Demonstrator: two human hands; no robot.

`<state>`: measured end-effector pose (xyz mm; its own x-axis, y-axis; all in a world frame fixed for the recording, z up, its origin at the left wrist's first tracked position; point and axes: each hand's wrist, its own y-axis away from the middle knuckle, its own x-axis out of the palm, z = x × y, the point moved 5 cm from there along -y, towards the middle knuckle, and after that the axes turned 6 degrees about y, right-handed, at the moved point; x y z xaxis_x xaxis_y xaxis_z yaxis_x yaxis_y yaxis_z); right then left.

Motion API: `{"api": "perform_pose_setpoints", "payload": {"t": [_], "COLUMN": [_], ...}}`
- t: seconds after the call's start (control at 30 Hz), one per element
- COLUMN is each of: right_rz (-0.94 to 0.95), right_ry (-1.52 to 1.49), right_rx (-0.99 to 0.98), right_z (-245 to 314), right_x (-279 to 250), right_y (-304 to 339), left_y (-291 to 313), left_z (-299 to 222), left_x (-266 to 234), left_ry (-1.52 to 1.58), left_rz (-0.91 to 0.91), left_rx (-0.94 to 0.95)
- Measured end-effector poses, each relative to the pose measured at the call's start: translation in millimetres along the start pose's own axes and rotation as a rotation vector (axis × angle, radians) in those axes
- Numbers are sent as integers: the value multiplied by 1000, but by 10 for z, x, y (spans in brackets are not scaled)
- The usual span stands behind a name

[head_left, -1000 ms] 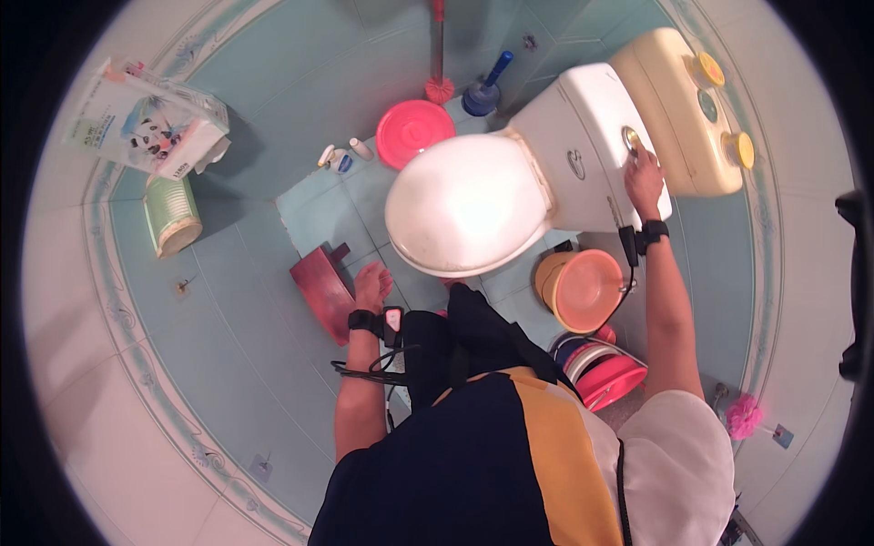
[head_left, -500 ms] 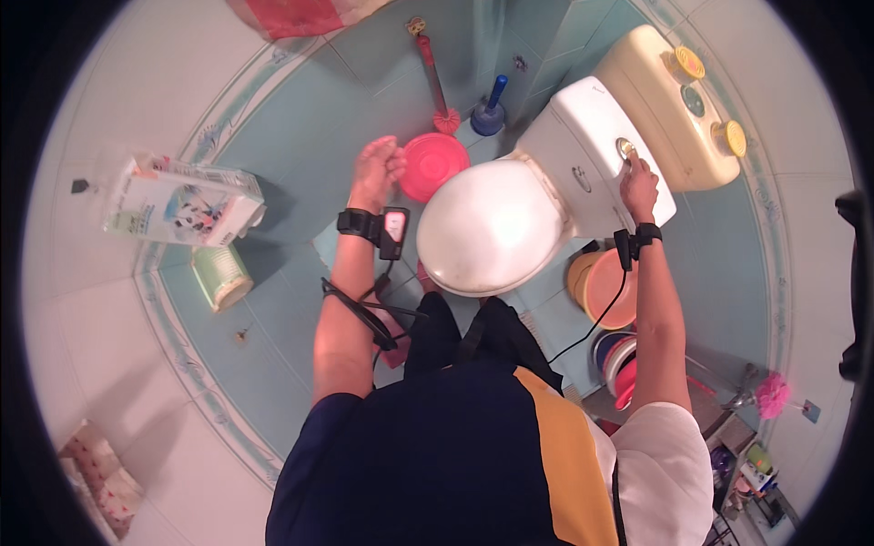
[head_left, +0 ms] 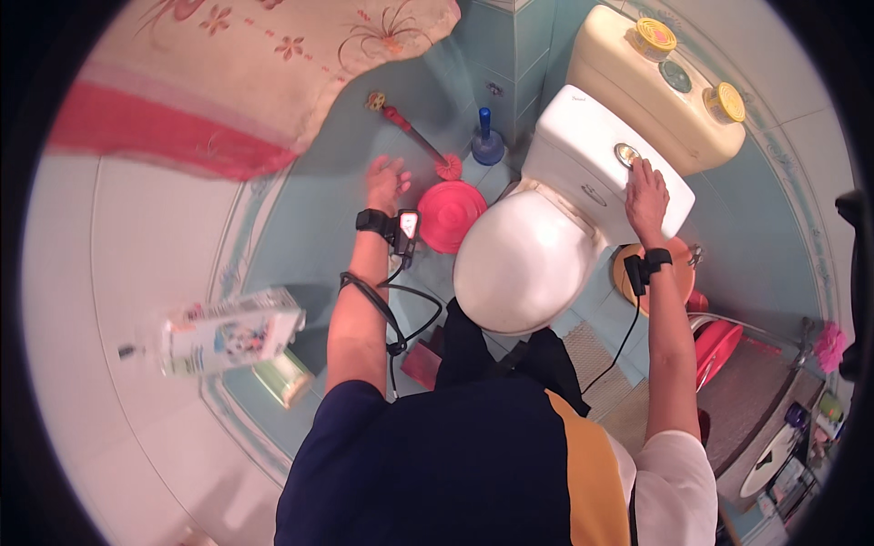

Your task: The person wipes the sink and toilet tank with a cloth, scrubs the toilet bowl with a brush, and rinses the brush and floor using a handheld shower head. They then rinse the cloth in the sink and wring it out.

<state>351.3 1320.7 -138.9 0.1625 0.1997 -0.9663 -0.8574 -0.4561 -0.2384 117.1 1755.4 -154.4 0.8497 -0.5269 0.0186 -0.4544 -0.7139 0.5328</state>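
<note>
Well, the metal flush button atop the white tank looks stiff, prob. slippery if wet; best pressed mid-face w/ a fingertip. R hand: fingers bunched at its edge, can't tell if pinching. L hand, well left of tank: loosely spread, empty.

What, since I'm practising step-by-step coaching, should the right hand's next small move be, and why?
Probably a light press by the right hand on the round button: the hand is already at the button's edge, the toilet lid is down, and the left hand is empty. I cannot tell whether it's already pressing.
</note>
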Motion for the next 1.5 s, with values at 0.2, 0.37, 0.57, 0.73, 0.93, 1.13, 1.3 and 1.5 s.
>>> {"api": "perform_pose_setpoints", "payload": {"t": [0.2,0.37,0.57,0.73,0.93,1.13,1.3,1.5], "right_rz": [-20,25,41,42,-62,-85,17,118], "right_ry": [20,120,91,84,-7,-56,-37,33], "right_rx": [70,115,111,67,76,99,2,30], "right_z": [30,59,99,60,42,68,-31,-82], "right_x": [103,130,56,43,2,-151,-165,-91], "right_y": [82,107,105,97,42,-16,-49,-135], "left_y": [-935,-1352,-1421,-1205,-362,1074,1969,2741], "left_z": [115,230,220,-50,-499,-710,-544,-169], "left_x": [318,467,488,573,602,250,-337,-819], "left_ry": [-43,-65,-20,-97,-299,-278,-105,-153], "left_rz": [75,88,-5,77,177,249,-5,-155], "left_rx": [-6,32,258,467,718,722,655,612]}}
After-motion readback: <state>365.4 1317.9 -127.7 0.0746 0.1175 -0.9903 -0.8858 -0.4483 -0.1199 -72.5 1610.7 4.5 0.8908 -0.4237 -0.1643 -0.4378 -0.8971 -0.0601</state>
